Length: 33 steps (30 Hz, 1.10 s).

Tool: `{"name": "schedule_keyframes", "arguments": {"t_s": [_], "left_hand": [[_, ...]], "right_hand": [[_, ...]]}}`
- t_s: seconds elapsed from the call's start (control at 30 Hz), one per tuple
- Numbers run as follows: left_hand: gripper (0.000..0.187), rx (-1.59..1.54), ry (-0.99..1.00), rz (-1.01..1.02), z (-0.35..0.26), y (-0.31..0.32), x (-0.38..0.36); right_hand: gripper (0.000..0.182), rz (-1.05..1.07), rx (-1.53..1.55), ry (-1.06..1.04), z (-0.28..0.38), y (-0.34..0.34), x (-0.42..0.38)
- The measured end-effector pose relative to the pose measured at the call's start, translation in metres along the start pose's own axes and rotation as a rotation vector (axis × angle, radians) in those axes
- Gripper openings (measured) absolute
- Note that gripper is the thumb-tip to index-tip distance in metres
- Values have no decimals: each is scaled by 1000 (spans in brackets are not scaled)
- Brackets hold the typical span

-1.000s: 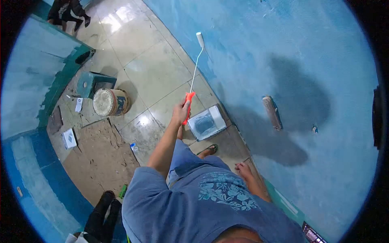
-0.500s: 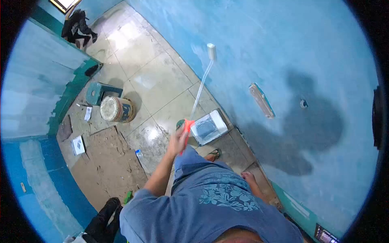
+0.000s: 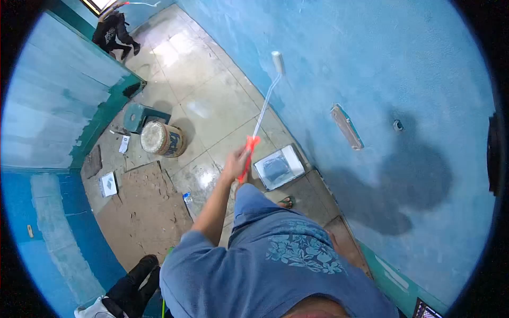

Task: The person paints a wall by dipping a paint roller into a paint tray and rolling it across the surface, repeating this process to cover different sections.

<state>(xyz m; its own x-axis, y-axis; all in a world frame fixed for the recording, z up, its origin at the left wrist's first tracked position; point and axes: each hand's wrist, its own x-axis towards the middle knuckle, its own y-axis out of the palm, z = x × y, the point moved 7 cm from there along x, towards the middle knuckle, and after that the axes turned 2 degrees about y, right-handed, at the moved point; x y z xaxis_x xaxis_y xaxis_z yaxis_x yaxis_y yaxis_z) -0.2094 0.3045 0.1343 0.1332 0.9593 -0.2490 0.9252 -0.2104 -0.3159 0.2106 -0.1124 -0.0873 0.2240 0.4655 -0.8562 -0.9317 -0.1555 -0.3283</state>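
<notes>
My left hand (image 3: 237, 163) is closed around the orange handle of a small paint roller (image 3: 261, 115). Its thin wire frame reaches up and away, and the pale roller sleeve (image 3: 278, 62) is against or very close to the blue wall (image 3: 382, 58). On the floor below, beside my foot, lies a rectangular paint tray (image 3: 280, 167) with a white end and a grey, wet-looking middle. My right hand does not show; my shirt and body hide that side.
A bucket (image 3: 163, 140) stands by a green stool (image 3: 143, 117). Cardboard (image 3: 143, 212) with debris covers floor at left. A co-worker (image 3: 114, 33) is at the far upper left; another person's legs (image 3: 139, 281) are at lower left. The right wall has a cut-out (image 3: 347, 127).
My left hand and the roller have risen slightly along the wall, and the view has shifted a little. My right hand has gone out of sight. The far co-worker's orange-handled roller now shows.
</notes>
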Motion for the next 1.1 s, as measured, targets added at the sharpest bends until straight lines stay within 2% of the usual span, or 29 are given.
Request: {"name": "schedule_keyframes", "arguments": {"t_s": [0.03, 0.07, 0.13, 0.17, 0.23, 0.27, 0.33, 0.47, 0.53, 0.6, 0.67, 0.7, 0.73, 0.77, 0.8, 0.83, 0.87, 0.93, 1.0, 1.03, 1.07, 1.1], "left_hand": [[42, -121, -37, 82, 3, 8, -26], [42, -117, -38, 75, -9, 6, -45], [43, -298, -263, 181, -22, 12, -73], [43, -299, -261, 172, -21, 10, -69], [43, -253, -190, 143, -18, 2, -41], [43, -216, -207, 129, -14, -3, -23], [42, -155, -112, 98, 1, -17, 23], [35, -236, -123, 25, 52, -57, 148], [32, -307, -187, -2, 66, -81, 217], [36, -271, -191, -30, 86, -107, 295], [33, -369, -270, 0, 96, -123, 354], [33, -361, -293, 16, 99, -126, 372], [32, -390, -284, 1, 99, -132, 385], [32, -423, -267, -19, 96, -137, 394], [32, -423, -268, -15, 91, -142, 390], [31, -376, -244, 19, 81, -146, 373], [31, -328, -214, 49, 74, -149, 352], [30, -321, -261, 126, 83, -155, 296], [26, -361, -310, 174, 47, -169, 219], [27, -262, -431, 249, 71, -173, 186], [39, -211, -325, 256, 70, -177, 163], [38, -245, -346, 284, 53, -182, 148]], "right_hand": [[29, 6, 2, -37, 9, -3, 2], [28, 12, 2, -73, 18, -5, 2], [28, 25, -6, -143, 33, -11, 6], [28, 29, -11, -150, 41, -14, 11], [27, 45, 151, 5, 53, -18, 19], [27, 40, 151, 6, 66, -18, 17], [26, -85, 162, 26, 106, -21, 0], [26, -161, 296, 65, 140, 19, -18], [26, -151, 378, 106, 143, 50, -20], [26, -189, 348, 214, 180, 80, -45], [28, -150, 405, 198, 190, 119, -53], [29, -130, 281, 165, 227, 128, -68], [29, -127, 288, 187, 217, 143, -66], [29, -101, 270, 123, 215, 157, -56], [29, -77, 249, 51, 215, 164, -48], [29, -92, 308, 150, 237, 166, -55], [29, -94, 308, 141, 251, 165, -55], [29, -136, 364, 50, 278, 161, -50], [27, -128, 362, 84, 297, 161, -42], [27, -109, 422, 129, 298, 166, -35], [26, -88, 484, 172, 294, 171, -27], [27, -77, 475, 171, 295, 176, -21]]}}
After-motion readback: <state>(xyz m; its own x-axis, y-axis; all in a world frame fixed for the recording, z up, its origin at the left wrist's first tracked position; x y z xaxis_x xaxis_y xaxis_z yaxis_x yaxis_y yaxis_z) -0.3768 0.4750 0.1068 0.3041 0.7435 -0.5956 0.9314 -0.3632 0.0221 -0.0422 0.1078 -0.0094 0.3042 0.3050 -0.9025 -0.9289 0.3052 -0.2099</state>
